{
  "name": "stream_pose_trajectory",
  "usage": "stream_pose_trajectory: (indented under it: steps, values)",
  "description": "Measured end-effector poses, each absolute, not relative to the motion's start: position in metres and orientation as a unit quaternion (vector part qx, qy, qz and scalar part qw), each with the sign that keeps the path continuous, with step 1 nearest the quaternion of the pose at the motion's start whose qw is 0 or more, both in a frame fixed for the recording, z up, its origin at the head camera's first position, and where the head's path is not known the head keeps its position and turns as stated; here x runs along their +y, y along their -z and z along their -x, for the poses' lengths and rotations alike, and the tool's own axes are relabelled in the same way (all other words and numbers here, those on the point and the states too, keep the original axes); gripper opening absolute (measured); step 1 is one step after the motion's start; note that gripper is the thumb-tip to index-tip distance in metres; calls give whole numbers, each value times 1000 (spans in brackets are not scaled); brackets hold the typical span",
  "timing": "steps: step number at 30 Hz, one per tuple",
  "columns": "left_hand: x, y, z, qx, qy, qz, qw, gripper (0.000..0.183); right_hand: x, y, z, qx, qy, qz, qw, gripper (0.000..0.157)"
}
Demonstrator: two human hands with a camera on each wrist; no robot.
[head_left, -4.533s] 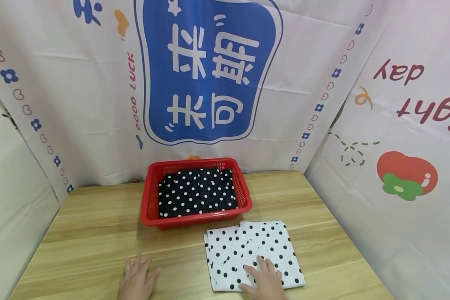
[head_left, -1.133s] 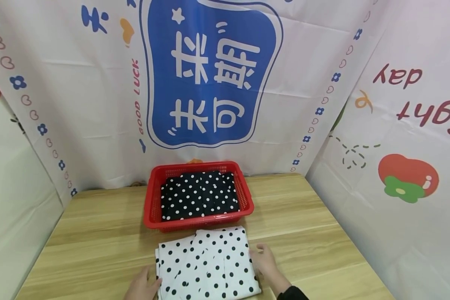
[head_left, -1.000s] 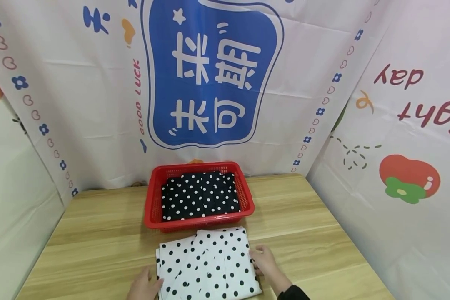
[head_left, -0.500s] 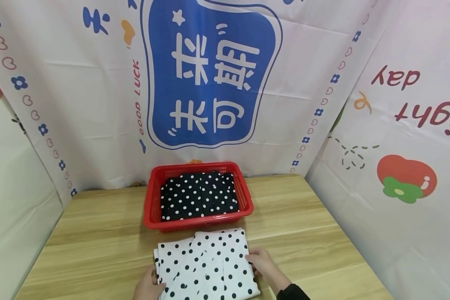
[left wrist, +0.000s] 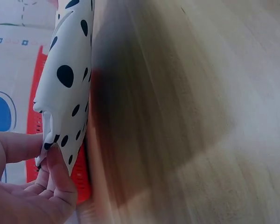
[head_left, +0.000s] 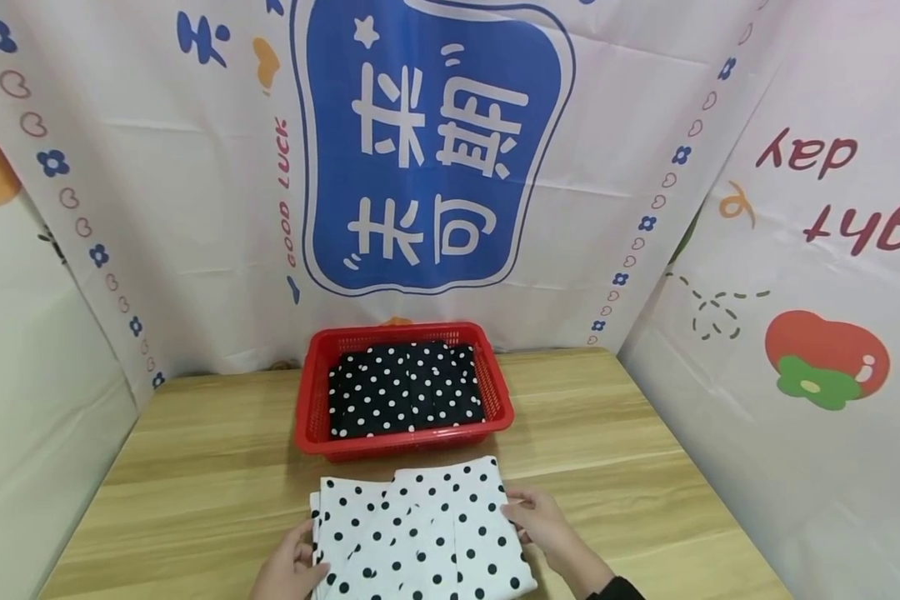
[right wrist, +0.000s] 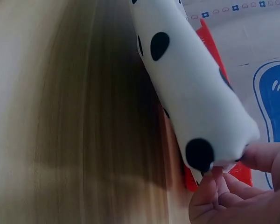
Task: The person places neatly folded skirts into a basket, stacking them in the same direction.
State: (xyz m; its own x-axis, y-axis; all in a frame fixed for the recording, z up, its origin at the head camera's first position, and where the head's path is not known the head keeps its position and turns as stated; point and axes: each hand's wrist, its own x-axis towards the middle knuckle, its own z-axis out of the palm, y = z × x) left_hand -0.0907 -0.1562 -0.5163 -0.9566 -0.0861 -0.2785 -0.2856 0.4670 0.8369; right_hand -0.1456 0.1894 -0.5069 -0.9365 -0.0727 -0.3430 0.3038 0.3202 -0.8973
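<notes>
A folded white cloth with black dots (head_left: 420, 537) is in front of the red basket, held between my two hands. My left hand (head_left: 288, 567) pinches its left edge between thumb and fingers. On the opposite edge, my right hand (head_left: 542, 523) pinches it the same way. Seen from the left wrist, the dotted cloth (left wrist: 67, 74) stands above the tabletop, with a shadow beneath. The right wrist view shows its rounded folded side (right wrist: 191, 88) up close. The cloth's near edge is cut off by the bottom of the head view.
Behind the cloth stands a red plastic basket (head_left: 311, 408), holding folded black cloth with white dots (head_left: 407, 392). The wooden table (head_left: 210, 467) runs back to a printed white curtain (head_left: 217, 183). Another printed curtain (head_left: 810, 275) borders its right side.
The white cloth has gone from the right side to the middle, before the basket. My right hand lay on it earlier; now both hands pinch its side edges, and it is raised slightly.
</notes>
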Motion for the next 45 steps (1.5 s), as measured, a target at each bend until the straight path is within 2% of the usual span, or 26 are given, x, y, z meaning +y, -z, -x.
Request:
stream_pose_trajectory:
  steps: [19,28,45]
  values:
    - [-153,474,77,841,-528,97,68,66,199,456,128,804,578,-50,133,44]
    - [-153,443,76,839,-534,92,55,67,199,430,130,798,588,-55,119,42]
    - [-155,416,81,844,-529,76,46,65,194,409,143,799,592,-51,91,38]
